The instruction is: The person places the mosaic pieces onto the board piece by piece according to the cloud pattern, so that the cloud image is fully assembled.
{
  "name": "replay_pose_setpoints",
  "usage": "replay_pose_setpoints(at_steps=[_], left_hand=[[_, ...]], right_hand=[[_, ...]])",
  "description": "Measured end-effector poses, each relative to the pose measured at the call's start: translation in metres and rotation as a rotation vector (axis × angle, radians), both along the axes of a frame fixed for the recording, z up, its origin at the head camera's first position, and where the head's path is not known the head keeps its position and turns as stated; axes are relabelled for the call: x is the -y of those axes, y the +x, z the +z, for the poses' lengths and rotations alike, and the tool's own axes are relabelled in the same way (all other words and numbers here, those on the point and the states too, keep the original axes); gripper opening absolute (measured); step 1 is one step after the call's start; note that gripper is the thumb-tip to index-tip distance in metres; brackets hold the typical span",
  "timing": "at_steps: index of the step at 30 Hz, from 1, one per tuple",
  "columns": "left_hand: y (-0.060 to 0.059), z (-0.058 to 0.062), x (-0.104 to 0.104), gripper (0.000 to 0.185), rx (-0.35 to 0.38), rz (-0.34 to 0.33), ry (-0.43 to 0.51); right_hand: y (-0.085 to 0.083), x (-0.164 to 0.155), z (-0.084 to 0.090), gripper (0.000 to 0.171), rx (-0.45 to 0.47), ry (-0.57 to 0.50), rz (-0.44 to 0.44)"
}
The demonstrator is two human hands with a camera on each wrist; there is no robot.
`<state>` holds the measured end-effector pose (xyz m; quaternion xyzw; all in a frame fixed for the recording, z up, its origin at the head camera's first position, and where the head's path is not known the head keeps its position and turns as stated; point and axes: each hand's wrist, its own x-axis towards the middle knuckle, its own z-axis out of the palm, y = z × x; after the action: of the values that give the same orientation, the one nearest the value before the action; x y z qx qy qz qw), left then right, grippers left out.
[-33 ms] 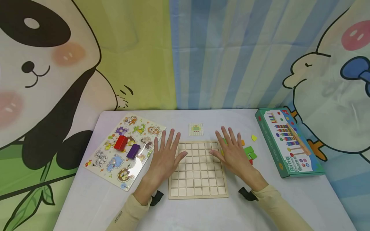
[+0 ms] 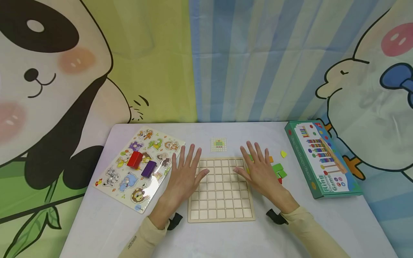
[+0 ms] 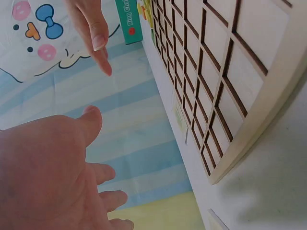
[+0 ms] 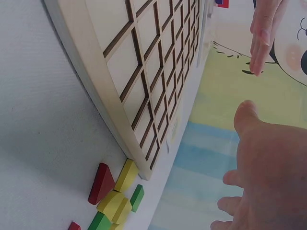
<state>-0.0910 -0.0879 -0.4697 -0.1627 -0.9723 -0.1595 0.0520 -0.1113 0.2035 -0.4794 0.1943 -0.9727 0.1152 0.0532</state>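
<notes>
My left hand point(image 2: 183, 181) is held over the left edge of a wooden grid board point(image 2: 221, 215), its fingers straight and spread, holding nothing. Over the board's right edge my right hand point(image 2: 259, 175) is spread the same way, also holding nothing. Both wrist views show the hands raised above the tabletop. Square recesses fill the board in rows. Beside and partly behind the right hand lie coloured blocks, among them a green block point(image 2: 277, 167) and a yellow one point(image 2: 283, 154); in the right wrist view a red triangular block point(image 4: 101, 184) lies by the board's corner.
Behind the board lies a small pattern card point(image 2: 218, 144). On the left, an animal puzzle board point(image 2: 129, 182) carries a red block point(image 2: 134, 159) and a purple block point(image 2: 148, 169). A green toy box point(image 2: 322, 161) lies at the right. A printed curtain point(image 2: 245, 71) hangs behind the table.
</notes>
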Motion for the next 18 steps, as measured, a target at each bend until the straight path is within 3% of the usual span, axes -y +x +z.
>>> replay_pose_setpoints(at_steps=[11,18], left_hand=[[0.003,-0.004,0.004,0.076,0.035,-0.011,0.017],[0.007,-0.007,0.010,0.081,0.136,-0.019,0.014]], right_hand=[[0.000,0.000,0.001,0.086,0.021,0.009,-0.007],[0.000,-0.012,0.003,0.080,0.047,0.001,-0.032]])
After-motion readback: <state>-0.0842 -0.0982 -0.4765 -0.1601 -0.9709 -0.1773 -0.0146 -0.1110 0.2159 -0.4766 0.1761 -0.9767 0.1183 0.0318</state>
